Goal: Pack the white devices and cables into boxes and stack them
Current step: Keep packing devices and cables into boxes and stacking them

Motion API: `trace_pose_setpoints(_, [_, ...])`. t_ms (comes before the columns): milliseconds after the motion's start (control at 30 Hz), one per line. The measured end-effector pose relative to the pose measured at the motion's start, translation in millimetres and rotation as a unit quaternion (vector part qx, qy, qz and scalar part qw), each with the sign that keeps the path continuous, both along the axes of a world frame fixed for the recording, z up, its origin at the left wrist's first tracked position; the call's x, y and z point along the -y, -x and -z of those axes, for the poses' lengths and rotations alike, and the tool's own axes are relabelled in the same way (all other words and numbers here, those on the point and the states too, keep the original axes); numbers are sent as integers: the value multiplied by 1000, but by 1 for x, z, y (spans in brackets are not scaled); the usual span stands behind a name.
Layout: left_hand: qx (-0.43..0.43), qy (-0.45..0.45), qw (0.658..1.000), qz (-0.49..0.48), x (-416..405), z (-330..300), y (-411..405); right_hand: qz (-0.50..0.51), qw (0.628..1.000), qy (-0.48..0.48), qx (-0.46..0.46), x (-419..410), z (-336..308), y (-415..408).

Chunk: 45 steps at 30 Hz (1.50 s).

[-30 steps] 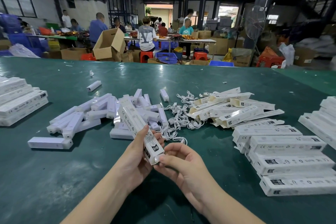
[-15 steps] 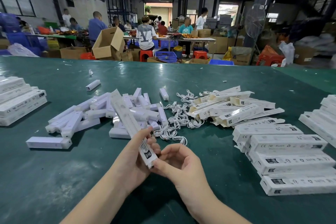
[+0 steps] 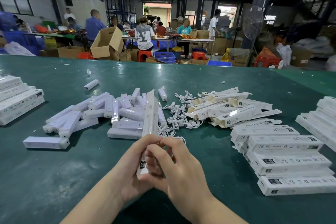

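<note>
Swung upright since a second ago, the box (image 3: 150, 114) stands between my left hand (image 3: 133, 162) and right hand (image 3: 174, 165) — both grasping its near end, above the table (image 3: 54, 178). I judge I'm closing it — next, the stack (image 3: 283, 152).

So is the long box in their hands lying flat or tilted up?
Tilted up: the box rises from both hands, left hand and right hand, its far end above the table.

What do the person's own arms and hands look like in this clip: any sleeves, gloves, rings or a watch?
Both forearms are bare up to the bottom edge of the picture, so no sleeve shows. The left hand and the right hand wear no gloves. No ring, watch, wristband or tape shows on the fingers or wrists that face the camera. Their palm sides are mostly hidden.
</note>
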<state>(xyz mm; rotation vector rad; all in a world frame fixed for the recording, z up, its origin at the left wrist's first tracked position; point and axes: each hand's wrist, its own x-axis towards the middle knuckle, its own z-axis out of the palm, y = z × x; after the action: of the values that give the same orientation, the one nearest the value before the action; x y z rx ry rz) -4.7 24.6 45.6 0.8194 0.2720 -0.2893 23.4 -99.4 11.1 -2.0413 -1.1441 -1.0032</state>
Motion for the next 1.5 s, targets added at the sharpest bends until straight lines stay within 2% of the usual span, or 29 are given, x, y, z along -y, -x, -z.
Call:
trace_pose_setpoints(100, [-3,-1,1000,-19,1,-2,1,-10,1000,20,1,0,-3,-2])
trace_pose_setpoints(233, [-3,32,999,-20,3,-2,0,-34,997,24,-60,5,-2,-5])
trace_pose_setpoints(400, [-9,4,999,-37,5,5,-6,-22,992,6,-122,3,3,-8])
trace_pose_setpoints(467, [3,-41,997,-72,2,9,-11,-27,985,17,-169,4,4,-11])
trace_pose_setpoints(500, [16,-117,987,-105,-2,13,-15,-33,980,17,-194,5,5,-13])
trace_pose_setpoints(533, [32,-228,963,-143,-7,18,-18,-37,975,8,-218,7,6,-15])
trace_pose_setpoints(567, [45,-355,916,-183,-14,23,-21,-38,971,-8,-237,8,7,-16])
trace_pose_setpoints(633, [67,-595,765,-238,-34,31,-28,-26,966,-38,-256,11,6,-18])
trace_pose_setpoints(667, [85,-678,690,-238,-43,34,-31,-20,965,-45,-257,11,6,-18])
trace_pose_setpoints(700, [103,-732,635,-224,-52,36,-35,-17,964,-49,-260,12,5,-18])
trace_pose_setpoints(733, [109,-761,605,-206,-58,38,-37,-18,963,-51,-264,12,4,-17])
trace_pose_setpoints(1000, [38,-791,601,-112,-81,38,-40,-33,954,-44,-295,12,6,-17])
trace_pose_setpoints(1133, [11,-838,534,-107,-86,33,-33,-29,950,-51,-306,13,8,-19])
trace_pose_setpoints(1333, [92,-818,565,-55,-73,35,-25,-20,946,-60,-317,12,9,-22])
trace_pose_setpoints(1367, [105,-805,581,-57,-71,35,-24,-20,944,-65,-324,12,9,-23])
trace_pose_setpoints(1400, [116,-781,610,-66,-68,34,-24,-19,940,-72,-333,13,9,-23])
trace_pose_setpoints(1500, [138,-640,752,-72,-51,25,-19,-18,913,-109,-392,13,7,-26])
